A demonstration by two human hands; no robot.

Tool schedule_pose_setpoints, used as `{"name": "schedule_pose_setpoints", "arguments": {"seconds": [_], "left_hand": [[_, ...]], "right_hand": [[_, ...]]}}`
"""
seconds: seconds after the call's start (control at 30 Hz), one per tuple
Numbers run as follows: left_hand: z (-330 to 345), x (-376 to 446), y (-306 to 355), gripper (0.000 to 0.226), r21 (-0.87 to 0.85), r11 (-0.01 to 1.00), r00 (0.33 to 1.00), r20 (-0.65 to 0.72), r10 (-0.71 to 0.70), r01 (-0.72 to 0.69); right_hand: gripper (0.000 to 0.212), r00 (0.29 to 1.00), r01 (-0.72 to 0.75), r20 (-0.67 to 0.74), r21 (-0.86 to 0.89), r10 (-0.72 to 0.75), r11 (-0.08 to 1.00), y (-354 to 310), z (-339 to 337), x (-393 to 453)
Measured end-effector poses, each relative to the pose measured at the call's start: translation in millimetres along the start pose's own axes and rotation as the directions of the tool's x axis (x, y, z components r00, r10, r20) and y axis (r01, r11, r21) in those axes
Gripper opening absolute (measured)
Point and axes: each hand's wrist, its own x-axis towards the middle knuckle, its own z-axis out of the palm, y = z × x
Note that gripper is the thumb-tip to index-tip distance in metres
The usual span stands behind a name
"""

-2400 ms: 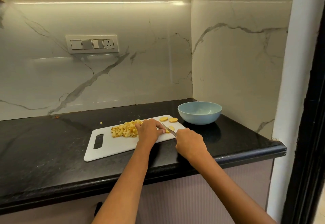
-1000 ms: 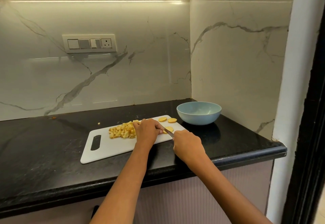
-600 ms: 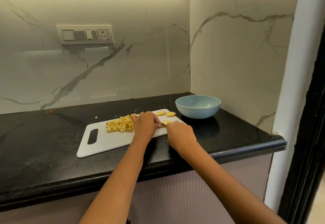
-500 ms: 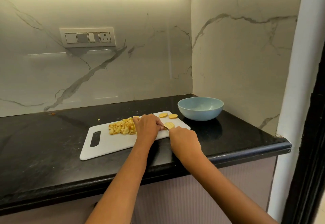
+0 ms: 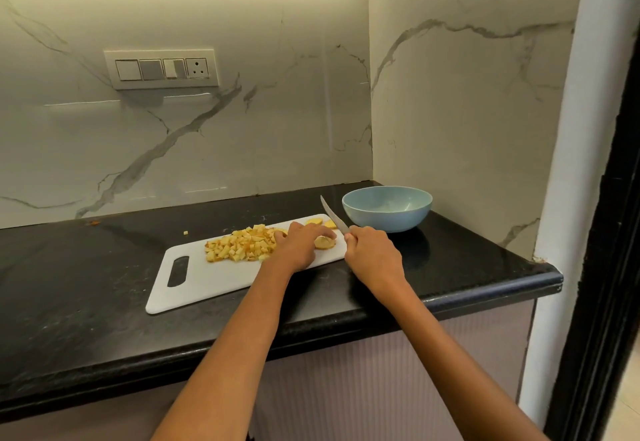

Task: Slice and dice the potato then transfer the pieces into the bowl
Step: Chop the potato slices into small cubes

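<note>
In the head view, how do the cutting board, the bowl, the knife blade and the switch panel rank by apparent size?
1. cutting board
2. switch panel and bowl: about alike, and the panel lies farther away, so unranked
3. knife blade

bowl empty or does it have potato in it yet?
Empty: the bowl shows only bare blue inside; the diced potato sits on the cutting board.

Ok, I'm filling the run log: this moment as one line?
stage: dicing | left hand presses potato slice on cutting board | right hand holds knife raised | bowl empty
</note>
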Motion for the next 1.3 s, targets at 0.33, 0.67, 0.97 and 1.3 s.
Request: {"name": "schedule_pose_setpoints", "arguments": {"seconds": [0.33, 0.67, 0.97, 1.3], "left_hand": [[-4.7, 6.1, -1.4, 0.036, 0.151, 0.988, 0.998, 0.041, -0.037, 0.031], [-1.9, -11.1, -2.6, 0.04, 0.058, 0.982, 0.98, -0.095, -0.173, 0.179], [-0.2, -13.6, -7.8, 0.029, -0.062, 0.981, 0.969, -0.16, -0.189, 0.181], [2.4, -14.6, -7.2, 0.043, -0.085, 0.98, 0.966, -0.176, -0.192, 0.179]], "right_hand": [[0.027, 0.997, -0.003, 0.071, -0.143, 0.013, 0.99, -2.9, -0.1, 3.5], [0.023, 0.99, 0.011, 0.134, -0.316, 0.033, 0.949, -13.9, -10.3, -22.8], [0.025, 0.975, 0.111, 0.22, -0.372, -0.029, 0.922, -21.5, -17.2, -23.6], [0.026, 0.983, 0.092, 0.181, -0.319, -0.034, 0.943, -16.3, -16.6, -27.8]]}}
